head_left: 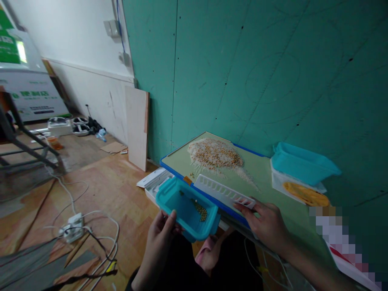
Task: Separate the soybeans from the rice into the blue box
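Note:
My left hand [165,226] grips the near rim of a blue plastic container [182,208], thumb over the edge. Inside it lies a small scatter of yellowish beans [200,211]. My right hand [266,222] is closed on the right end of a long white plastic strip with a row of rectangular openings [222,190]. That strip lies at the near edge of a pale green tabletop [260,169] with blue edging. Beyond the strip, a heap of white grains mixed with yellowish beans [215,153] spreads over the top.
A second blue container [303,161] stands at the table's right, with an orange-yellow flat item [306,194] by it. A green wall [227,68] rises behind. A white box [151,194] is below the left corner. Cables and a power strip [72,228] lie on the floor.

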{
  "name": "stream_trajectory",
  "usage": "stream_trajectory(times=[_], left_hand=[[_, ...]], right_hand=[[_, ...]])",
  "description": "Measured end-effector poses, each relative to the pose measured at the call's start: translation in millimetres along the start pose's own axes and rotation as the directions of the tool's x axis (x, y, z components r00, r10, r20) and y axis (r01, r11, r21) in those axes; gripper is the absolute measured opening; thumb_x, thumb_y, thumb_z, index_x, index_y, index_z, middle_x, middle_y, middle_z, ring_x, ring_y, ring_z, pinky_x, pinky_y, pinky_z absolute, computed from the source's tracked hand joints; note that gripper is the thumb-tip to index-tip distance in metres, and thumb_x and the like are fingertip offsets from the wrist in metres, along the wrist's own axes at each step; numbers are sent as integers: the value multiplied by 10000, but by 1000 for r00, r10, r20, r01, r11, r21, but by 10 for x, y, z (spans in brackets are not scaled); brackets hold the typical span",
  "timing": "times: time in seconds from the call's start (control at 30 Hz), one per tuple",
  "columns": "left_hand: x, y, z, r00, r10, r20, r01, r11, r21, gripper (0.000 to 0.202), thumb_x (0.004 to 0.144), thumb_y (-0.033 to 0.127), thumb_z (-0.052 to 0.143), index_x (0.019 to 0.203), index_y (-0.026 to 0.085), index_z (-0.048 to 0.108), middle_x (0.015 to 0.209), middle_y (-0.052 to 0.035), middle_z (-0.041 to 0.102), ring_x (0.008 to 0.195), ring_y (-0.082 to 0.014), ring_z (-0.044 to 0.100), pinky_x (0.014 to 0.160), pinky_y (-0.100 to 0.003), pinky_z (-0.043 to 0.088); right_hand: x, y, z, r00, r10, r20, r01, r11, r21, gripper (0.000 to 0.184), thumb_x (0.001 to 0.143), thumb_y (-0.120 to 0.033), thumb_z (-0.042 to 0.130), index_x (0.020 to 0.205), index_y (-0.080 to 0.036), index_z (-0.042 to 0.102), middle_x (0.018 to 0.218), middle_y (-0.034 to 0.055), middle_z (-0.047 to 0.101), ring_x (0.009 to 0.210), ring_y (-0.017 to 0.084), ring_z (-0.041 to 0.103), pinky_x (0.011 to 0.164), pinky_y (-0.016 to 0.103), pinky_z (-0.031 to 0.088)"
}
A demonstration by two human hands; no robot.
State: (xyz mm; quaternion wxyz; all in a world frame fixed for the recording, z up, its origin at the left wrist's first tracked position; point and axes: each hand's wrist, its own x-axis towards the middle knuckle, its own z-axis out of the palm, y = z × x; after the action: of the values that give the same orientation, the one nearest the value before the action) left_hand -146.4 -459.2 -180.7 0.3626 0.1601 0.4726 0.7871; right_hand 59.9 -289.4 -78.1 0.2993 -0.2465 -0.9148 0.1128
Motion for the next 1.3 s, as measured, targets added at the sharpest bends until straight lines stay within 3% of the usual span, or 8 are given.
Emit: stream_trajectory(times=[0.23,0.47,0.87,1.1,1.2,1.3], left_hand=[[-1,22,-24,1000,-9,-11,9,1000,12,261,778,412,719,804,172,620,612,15,619,567,-137,583,549,-231,459],[50,54,-89,1000,9,-9,-9,999,43,246,786,409,711,817,177,636,613,14,624,579,-143,583,573,-243,467],[47,127,-78,998,15,-61,-12,999,48,308,715,445,759,725,170,620,589,5,632,538,-142,578,525,-238,463],[32,14,-96,999,-33,-30,33,999,11,258,778,416,716,782,176,622,608,11,627,549,-128,573,538,-225,455],[45,-38,-108,1000,-20,-23,20,1000,-6,255,783,417,712,794,178,625,616,10,630,554,-134,583,542,-231,460],[48,-39,-99,1000,-12,-22,12,1000,-6,258,772,414,724,789,175,628,619,14,624,541,-128,575,532,-228,460]], right_hand=[[317,-3,195,987,-7,-159,-1,999,-51,244,910,-344,544,830,-182,707,799,77,757,700,211,724,585,259,504],[558,-28,390,994,-35,-106,36,999,5,205,904,-298,557,853,-168,706,830,81,755,755,224,727,625,265,519],[346,-98,376,992,-98,-77,100,995,29,212,915,-326,553,863,-180,697,769,56,749,676,191,713,631,258,515],[467,60,184,975,24,-220,-19,999,25,217,880,-349,603,782,-178,693,736,45,742,657,187,708,583,243,485],[450,20,181,973,-45,-225,33,998,-54,223,891,-328,590,784,-163,695,694,50,728,604,179,692,542,246,448],[397,-131,312,966,-195,-170,176,977,-124,206,924,-267,536,864,-146,691,633,37,700,543,161,660,539,256,421]])
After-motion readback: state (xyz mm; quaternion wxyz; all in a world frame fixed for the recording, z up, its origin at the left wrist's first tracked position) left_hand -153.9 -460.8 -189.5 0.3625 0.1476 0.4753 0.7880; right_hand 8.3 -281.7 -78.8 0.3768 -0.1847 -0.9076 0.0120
